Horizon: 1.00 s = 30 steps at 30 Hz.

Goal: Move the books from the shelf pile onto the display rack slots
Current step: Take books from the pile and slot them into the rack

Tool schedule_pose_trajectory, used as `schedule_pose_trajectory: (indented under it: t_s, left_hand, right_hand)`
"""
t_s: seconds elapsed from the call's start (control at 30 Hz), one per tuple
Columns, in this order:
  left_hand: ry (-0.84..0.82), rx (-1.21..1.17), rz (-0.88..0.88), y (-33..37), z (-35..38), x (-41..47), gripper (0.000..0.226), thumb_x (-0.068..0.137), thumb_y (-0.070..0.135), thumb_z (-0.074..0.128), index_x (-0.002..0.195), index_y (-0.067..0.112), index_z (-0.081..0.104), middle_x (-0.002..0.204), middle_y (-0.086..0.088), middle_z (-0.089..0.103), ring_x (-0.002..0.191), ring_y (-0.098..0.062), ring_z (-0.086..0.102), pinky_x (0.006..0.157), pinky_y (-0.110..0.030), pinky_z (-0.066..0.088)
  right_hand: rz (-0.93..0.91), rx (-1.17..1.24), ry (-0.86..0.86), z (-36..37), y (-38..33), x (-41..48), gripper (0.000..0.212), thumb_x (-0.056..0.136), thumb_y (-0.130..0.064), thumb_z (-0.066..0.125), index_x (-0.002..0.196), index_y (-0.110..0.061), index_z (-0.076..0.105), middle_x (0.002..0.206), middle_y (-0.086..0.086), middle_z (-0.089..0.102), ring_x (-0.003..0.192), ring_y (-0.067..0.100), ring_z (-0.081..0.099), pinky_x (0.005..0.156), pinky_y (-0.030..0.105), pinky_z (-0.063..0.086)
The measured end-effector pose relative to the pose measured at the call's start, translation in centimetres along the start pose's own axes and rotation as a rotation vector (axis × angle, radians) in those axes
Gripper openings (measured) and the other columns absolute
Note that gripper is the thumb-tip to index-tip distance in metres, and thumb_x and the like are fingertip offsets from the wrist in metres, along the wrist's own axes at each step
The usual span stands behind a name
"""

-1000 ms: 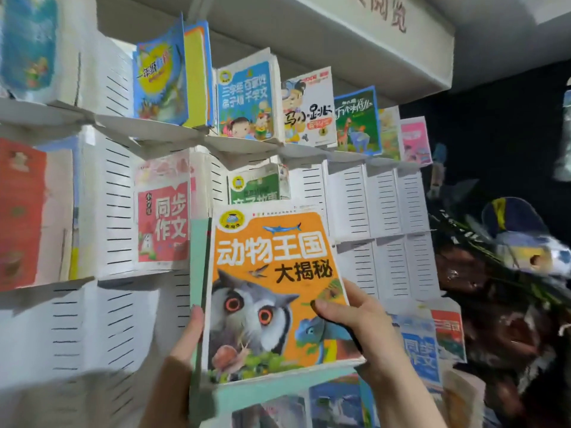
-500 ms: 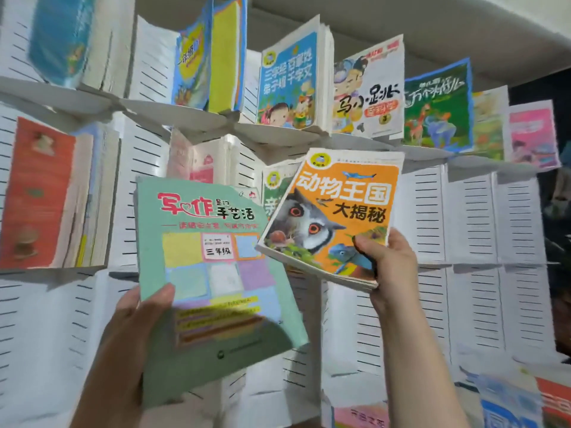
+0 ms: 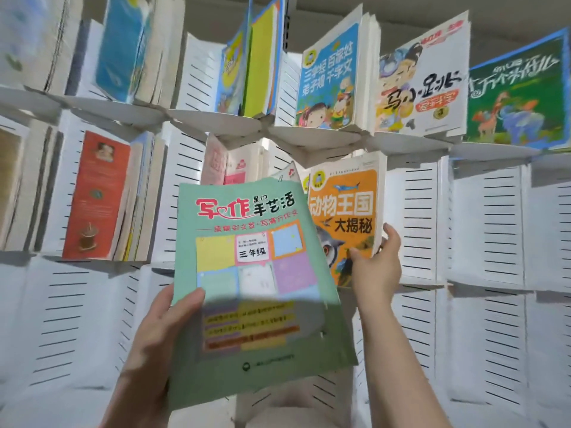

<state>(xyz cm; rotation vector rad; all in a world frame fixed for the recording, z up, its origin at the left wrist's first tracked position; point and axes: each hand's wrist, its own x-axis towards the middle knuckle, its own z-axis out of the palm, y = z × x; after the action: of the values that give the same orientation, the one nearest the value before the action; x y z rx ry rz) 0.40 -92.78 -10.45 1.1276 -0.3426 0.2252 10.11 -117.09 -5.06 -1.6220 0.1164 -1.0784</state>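
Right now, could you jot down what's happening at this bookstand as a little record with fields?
Left hand: grips the pale green paperback workbook by its lower left edge
Right hand: pinches the lower right edge of the orange owl-cover book
Orange book: upright in the middle row of the white slotted display rack
Row above: blue cartoon book, white cartoon book, dark green animal book, all standing
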Motion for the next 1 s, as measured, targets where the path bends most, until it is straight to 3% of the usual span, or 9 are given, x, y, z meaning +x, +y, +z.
schedule_pose_trajectory:
  t_s: [0.1, 0.2, 0.33, 0.53, 0.6, 0.7, 0.8, 0.9, 1.0]
  left_hand:
    - [0.039, 0.031, -0.015, -0.3, -0.5, 0.4, 0.057, 0.067, 0.02, 0.066, 0.122, 0.011, 0.053, 0.1, -0.025, 0.069, 0.079, -0.043, 0.069, 0.053, -0.047, 0.054]
    - [0.061, 0.062, -0.006, -0.3, -0.7, 0.5, 0.057, 0.066, 0.022, 0.066, 0.122, 0.012, 0.054, 0.1, -0.025, 0.069, 0.08, -0.043, 0.068, 0.053, -0.047, 0.055]
    - [0.026, 0.076, 0.017, -0.3, -0.7, 0.7, 0.065, 0.06, 0.029, 0.065, 0.121, 0.008, 0.054, 0.096, -0.026, 0.069, 0.08, -0.044, 0.068, 0.054, -0.044, 0.057]
    - [-0.039, 0.096, 0.006, -0.6, -0.3, 0.8, 0.096, 0.026, 0.042, 0.085, 0.113, 0.009, 0.059, 0.082, -0.025, 0.071, 0.066, -0.039, 0.069, 0.048, -0.037, 0.055]
    - [-0.026, 0.082, 0.0, -1.1, 0.5, 0.8, 0.075, 0.047, 0.045, 0.081, 0.109, 0.008, 0.06, 0.075, -0.022, 0.071, 0.06, -0.036, 0.069, 0.044, -0.035, 0.054]
    - [-0.084, 0.029, -0.031, -2.2, 1.6, 0.4, 0.023, 0.09, 0.015, 0.043, 0.103, 0.003, 0.058, 0.06, -0.016, 0.069, 0.047, -0.029, 0.066, 0.036, -0.03, 0.05]
    - [-0.14, 0.045, -0.021, -3.1, 4.1, 0.0, 0.024, 0.095, 0.009, 0.033, 0.101, 0.003, 0.056, 0.055, -0.012, 0.068, 0.042, -0.024, 0.065, 0.033, -0.026, 0.047]
    - [-0.076, 0.054, -0.019, -3.9, 7.5, 0.6, 0.023, 0.094, 0.005, 0.034, 0.098, 0.007, 0.056, 0.055, -0.009, 0.069, 0.043, -0.022, 0.065, 0.034, -0.024, 0.047]
    - [-0.056, 0.025, -0.029, -5.0, 11.5, 0.1, 0.022, 0.092, 0.01, 0.04, 0.102, 0.01, 0.059, 0.063, -0.011, 0.071, 0.05, -0.025, 0.068, 0.038, -0.029, 0.051]
  right_hand:
    - [-0.097, -0.122, 0.038, 1.6, 1.4, 0.1, 0.067, 0.083, -0.006, 0.063, 0.143, -0.022, 0.037, 0.133, 0.005, 0.055, 0.119, 0.033, 0.049, 0.092, 0.036, 0.038]
    - [-0.08, -0.439, -0.013, 2.5, 2.0, 0.2, 0.065, 0.09, -0.021, 0.057, 0.147, -0.03, 0.027, 0.147, 0.0, 0.037, 0.126, 0.034, 0.036, 0.098, 0.047, 0.035]
    - [-0.052, -0.509, -0.124, 2.9, 2.1, 0.3, 0.066, 0.094, -0.03, 0.05, 0.15, -0.03, 0.015, 0.156, -0.001, 0.02, 0.135, 0.032, 0.027, 0.105, 0.05, 0.031]
    - [0.17, 0.191, -0.239, -1.2, -0.2, -2.7, 0.064, 0.094, -0.048, 0.044, 0.15, -0.03, 0.018, 0.153, -0.006, 0.029, 0.141, 0.017, 0.028, 0.116, 0.04, 0.022]
    - [0.253, 0.292, -0.451, -3.1, -0.6, -4.3, 0.059, 0.087, -0.063, 0.043, 0.14, -0.037, 0.038, 0.144, -0.013, 0.043, 0.134, 0.013, 0.041, 0.113, 0.042, 0.03]
    - [0.416, 0.261, -0.684, -4.1, -0.9, -4.8, 0.049, 0.094, -0.058, 0.035, 0.13, -0.031, 0.054, 0.132, -0.005, 0.057, 0.124, 0.015, 0.052, 0.104, 0.03, 0.041]
    - [0.569, 0.267, -0.722, -6.8, 0.1, -4.2, 0.068, 0.084, -0.07, 0.041, 0.136, -0.026, 0.05, 0.138, -0.001, 0.053, 0.128, 0.016, 0.049, 0.095, 0.021, 0.046]
    - [0.626, 0.388, -0.768, -10.7, 0.6, -3.4, 0.066, 0.078, -0.074, 0.034, 0.1, -0.026, 0.073, 0.095, 0.002, 0.075, 0.083, 0.017, 0.072, 0.071, 0.029, 0.054]
    - [0.58, 0.498, -0.794, -14.5, 1.4, -1.4, 0.076, 0.063, -0.077, 0.038, 0.094, -0.019, 0.077, 0.099, 0.01, 0.074, 0.089, 0.025, 0.071, 0.08, 0.038, 0.052]
